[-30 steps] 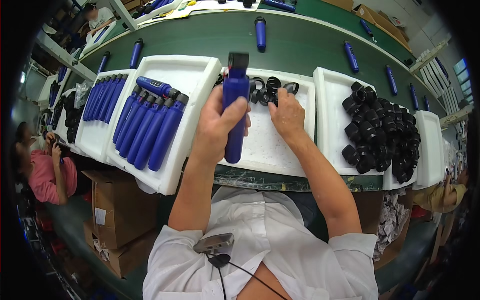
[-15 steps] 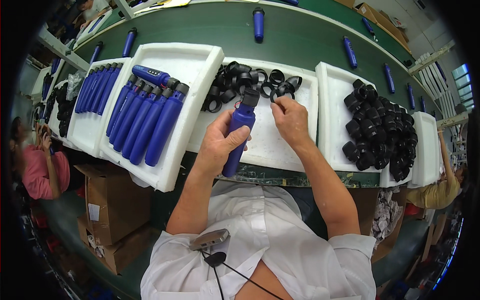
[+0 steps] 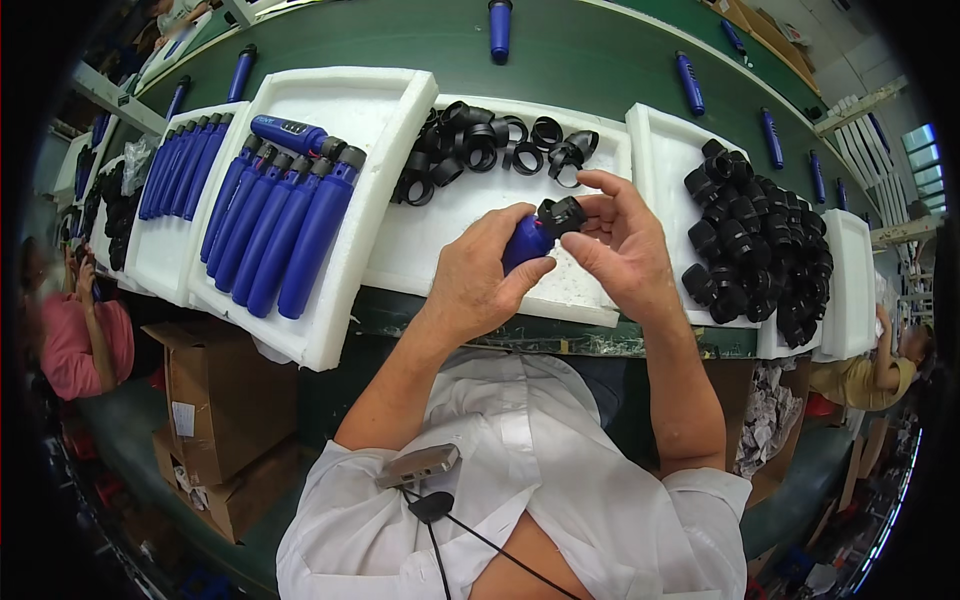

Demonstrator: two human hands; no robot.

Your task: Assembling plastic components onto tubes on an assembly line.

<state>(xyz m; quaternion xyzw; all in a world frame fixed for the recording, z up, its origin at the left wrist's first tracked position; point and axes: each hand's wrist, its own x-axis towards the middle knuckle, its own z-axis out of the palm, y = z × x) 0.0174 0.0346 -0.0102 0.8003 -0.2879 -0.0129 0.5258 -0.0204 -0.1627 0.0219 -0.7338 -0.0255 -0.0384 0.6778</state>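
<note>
My left hand is wrapped round a blue microphone handle, tilted so that its black end points up and right. Most of the handle is hidden behind the fingers. At that end sits a black ring, which my right hand holds between thumb and fingers, with the index finger raised off it. How far the ring sits over the end I cannot tell. Behind the hands, loose black rings lie in a white foam tray.
Blue handles lie side by side in a foam tray at left. A heap of black parts fills another tray at right. Several blue handles stand along the green bench. Cardboard boxes are below left.
My right hand has come away from the loose rings to the handle's black end, bringing a ring. My left hand has tipped the handle and moved it slightly right.
</note>
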